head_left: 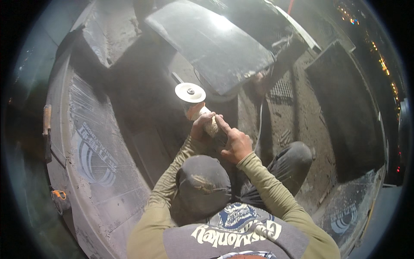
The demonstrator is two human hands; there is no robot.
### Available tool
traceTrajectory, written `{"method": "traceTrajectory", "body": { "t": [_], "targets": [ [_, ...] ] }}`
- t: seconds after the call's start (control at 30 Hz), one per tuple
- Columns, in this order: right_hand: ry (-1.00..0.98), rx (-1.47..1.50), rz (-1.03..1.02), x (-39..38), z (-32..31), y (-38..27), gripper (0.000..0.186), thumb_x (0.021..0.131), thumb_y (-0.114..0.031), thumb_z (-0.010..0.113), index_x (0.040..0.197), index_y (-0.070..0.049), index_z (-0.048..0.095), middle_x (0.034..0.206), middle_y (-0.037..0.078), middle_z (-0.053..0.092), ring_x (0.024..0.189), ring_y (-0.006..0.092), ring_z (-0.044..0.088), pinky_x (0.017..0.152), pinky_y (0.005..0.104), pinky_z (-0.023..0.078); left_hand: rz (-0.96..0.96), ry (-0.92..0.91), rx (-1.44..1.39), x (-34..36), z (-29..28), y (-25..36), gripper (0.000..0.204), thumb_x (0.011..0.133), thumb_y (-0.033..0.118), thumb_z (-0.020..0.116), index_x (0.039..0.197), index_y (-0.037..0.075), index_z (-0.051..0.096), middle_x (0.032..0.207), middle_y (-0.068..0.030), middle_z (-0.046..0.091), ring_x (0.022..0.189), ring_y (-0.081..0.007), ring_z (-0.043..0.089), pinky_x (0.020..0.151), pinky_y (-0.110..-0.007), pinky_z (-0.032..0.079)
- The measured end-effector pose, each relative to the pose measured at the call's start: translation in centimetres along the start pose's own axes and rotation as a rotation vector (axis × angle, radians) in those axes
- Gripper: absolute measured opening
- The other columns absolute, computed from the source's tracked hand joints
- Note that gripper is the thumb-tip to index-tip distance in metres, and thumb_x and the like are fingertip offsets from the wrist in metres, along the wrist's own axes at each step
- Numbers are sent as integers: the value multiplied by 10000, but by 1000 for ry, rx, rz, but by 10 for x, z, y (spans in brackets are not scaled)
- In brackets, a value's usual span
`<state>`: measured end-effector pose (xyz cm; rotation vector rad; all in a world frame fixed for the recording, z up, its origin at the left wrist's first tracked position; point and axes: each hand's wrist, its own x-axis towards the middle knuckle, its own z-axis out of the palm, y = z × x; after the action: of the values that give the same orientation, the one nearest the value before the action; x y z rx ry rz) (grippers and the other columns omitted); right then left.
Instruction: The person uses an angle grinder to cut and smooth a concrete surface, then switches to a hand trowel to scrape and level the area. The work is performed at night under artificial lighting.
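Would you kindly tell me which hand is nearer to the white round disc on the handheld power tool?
The left hand: it holds the power tool just below the disc in view; the right hand is farther back, lower and rightward.

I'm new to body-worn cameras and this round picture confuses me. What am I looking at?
There is no robot here, just a person's two bare hands. The one picture comes from a wide fisheye camera on the person's head, looking down, so straight edges bend and the bent knees show below. The left hand grips a dusty grinder-like power tool with a round white disc. The right hand reaches to its rear end, index finger extended. Ahead is a large dark slab; printed plastic film covers the surface at left. Loose grit lies at right.
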<state>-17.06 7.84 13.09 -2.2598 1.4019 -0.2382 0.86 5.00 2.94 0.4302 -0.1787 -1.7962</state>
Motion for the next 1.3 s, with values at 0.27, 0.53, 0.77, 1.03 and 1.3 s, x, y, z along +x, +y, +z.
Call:
{"method": "traceTrajectory", "body": {
  "t": [0.27, 0.53, 0.77, 1.03, 1.3],
  "targets": [
    [85, 243, -144, 68, -68, -36, 939, 672, -206, 741, 1559, -196, 434, 1150, 264, 712, 1065, 408, 704, 950, 457, 565, 94, 35, 423, -1, 50, 74, 515, 935, 449, 716, 1285, 80, 633, 1152, -64, 686, 1073, -196, 655, 904, -379, 548],
    [137, 477, -105, 184, -131, -10, 963, 625, -184, 793, 1525, -59, 474, 1126, 166, 723, 922, 242, 723, 818, 339, 587, 414, -92, 1355, -123, 196, 74, 564, 910, 318, 774, 1310, -58, 643, 1281, -217, 693, 1217, -290, 646, 1087, -386, 472],
    [128, 409, 40, 253, -158, -12, 910, 621, -149, 782, 1497, -162, 535, 903, 81, 728, 656, 160, 693, 576, 321, 569, 439, -24, 1739, -129, 192, 37, 458, 881, 362, 753, 1161, 1, 714, 1110, -219, 745, 1033, -367, 718, 931, -417, 556],
    [125, 388, 118, 322, -148, 4, 587, 646, -153, 785, 1216, -80, 669, 847, 79, 708, 643, 172, 685, 574, 328, 558, 426, 234, 2063, -107, 159, 39, 442, 841, 383, 746, 1121, 41, 733, 953, -172, 757, 921, -323, 726, 876, -441, 537],
    [127, 453, 125, 375, -162, 21, 452, 695, -183, 802, 1096, -7, 689, 777, 83, 693, 626, 157, 663, 566, 312, 538, 118, 492, 2006, -69, 168, 52, 364, 814, 310, 706, 1070, 53, 735, 890, -222, 741, 851, -386, 731, 828, -487, 568]
  ]
}}
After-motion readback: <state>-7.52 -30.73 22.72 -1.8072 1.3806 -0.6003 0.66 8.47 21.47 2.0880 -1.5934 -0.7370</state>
